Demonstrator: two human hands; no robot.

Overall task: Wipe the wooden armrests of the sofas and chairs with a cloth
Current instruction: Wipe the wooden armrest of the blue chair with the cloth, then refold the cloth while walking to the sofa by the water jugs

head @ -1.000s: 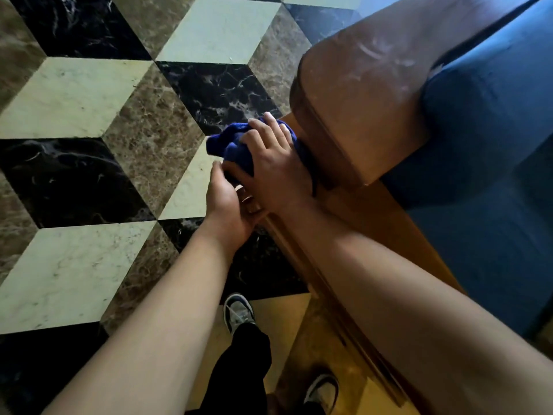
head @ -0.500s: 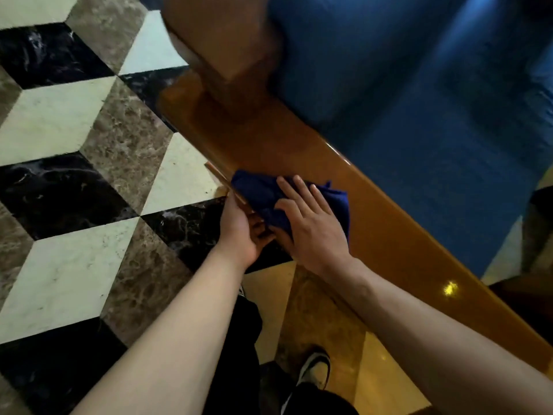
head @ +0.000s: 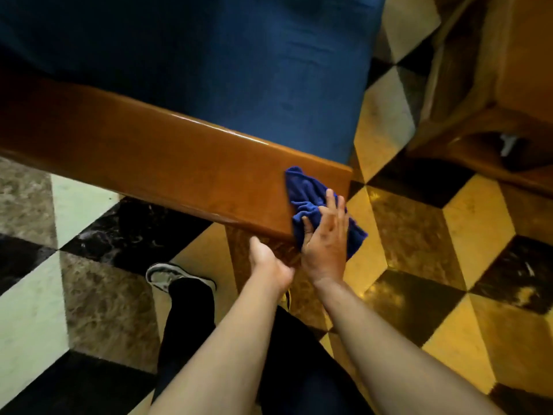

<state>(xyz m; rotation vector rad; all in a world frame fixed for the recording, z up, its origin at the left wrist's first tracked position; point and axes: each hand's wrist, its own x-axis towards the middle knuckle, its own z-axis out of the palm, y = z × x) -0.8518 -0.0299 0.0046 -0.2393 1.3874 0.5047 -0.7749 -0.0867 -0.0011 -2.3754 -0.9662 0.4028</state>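
A glossy brown wooden armrest (head: 167, 163) runs from the left edge to the middle of the view, beside a blue seat cushion (head: 239, 70). A dark blue cloth (head: 308, 194) lies over the armrest's front end and hangs off its corner. My right hand (head: 324, 244) presses flat on the cloth with the fingers spread. My left hand (head: 269, 262) rests against the wooden side under the armrest's near edge; its fingers are hidden from me.
Marble floor tiles in black, brown and cream (head: 419, 265) spread all around. Another wooden furniture piece (head: 493, 100) stands at the upper right. My legs and a white sneaker (head: 167, 275) are below the armrest on the left.
My right hand has slid the cloth along the armrest to its front end. My left hand has followed along the near edge. The view has swung toward the sofa's front.
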